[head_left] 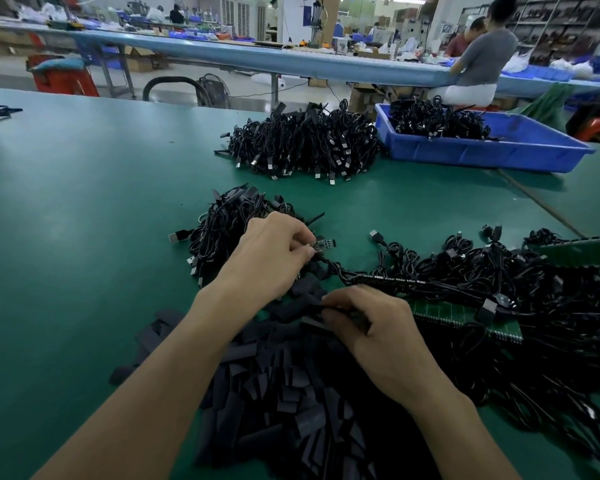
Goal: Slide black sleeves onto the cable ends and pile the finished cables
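Note:
My left hand (pixel 274 251) pinches a cable end that carries a small bare circuit board (pixel 324 244); its black cable (pixel 340 271) trails right into a tangle of cables (pixel 499 289). My right hand (pixel 368 327) is lower, its fingers curled round a flat black sleeve (pixel 305 310) at the top of a big heap of loose sleeves (pixel 284 393). Behind my left hand lies a small pile of sleeved cables (pixel 222 223).
A larger cable pile (pixel 302 143) sits farther back on the green table (pixel 84 202), beside a blue bin (pixel 482 150) holding more cables. A green board (pixel 465 315) lies under the right tangle. People work at a far bench.

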### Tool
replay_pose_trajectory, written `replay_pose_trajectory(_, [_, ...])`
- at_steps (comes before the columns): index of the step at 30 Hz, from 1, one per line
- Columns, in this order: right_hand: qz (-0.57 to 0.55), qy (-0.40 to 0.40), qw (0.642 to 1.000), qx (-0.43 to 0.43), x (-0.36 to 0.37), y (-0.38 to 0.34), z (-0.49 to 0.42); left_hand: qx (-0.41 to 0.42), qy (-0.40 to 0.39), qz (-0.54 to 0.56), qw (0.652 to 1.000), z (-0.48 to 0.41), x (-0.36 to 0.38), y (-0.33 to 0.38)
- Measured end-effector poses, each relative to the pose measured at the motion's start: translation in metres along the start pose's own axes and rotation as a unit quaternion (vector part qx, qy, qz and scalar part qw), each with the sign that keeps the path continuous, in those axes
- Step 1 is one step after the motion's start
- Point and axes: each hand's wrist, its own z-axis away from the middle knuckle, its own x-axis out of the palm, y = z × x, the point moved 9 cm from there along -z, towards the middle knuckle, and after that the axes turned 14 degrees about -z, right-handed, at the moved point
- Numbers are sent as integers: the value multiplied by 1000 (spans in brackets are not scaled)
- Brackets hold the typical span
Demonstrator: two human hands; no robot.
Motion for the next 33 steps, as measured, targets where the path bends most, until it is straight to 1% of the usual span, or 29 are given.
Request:
replay_pose_trajectory(4, [-83, 86, 993, -8, -15, -7, 2, 22, -4, 2, 1000, 0, -1, 5])
replay_pose_trajectory(8, [-85, 190, 976, -61, -36, -19, 6, 39, 1, 32, 999, 0, -3, 12])
replay_pose_trajectory(12, [-101, 254, 961, -45, -52, -15, 11, 45, -18, 71, 996, 1, -1, 15])
replay_pose_trajectory(17, [-98, 266, 959, -6, -61, -10, 11, 37, -64, 122, 990, 1, 7, 16])
replay_pose_trajectory(21, [-120, 273, 954, 11, -62, -5, 12, 44, -76, 148, 985, 1, 9, 19])
replay_pose_trajectory(33, [-164, 276, 947, 9, -62, -4, 11, 63, -91, 163, 980, 4, 14, 25])
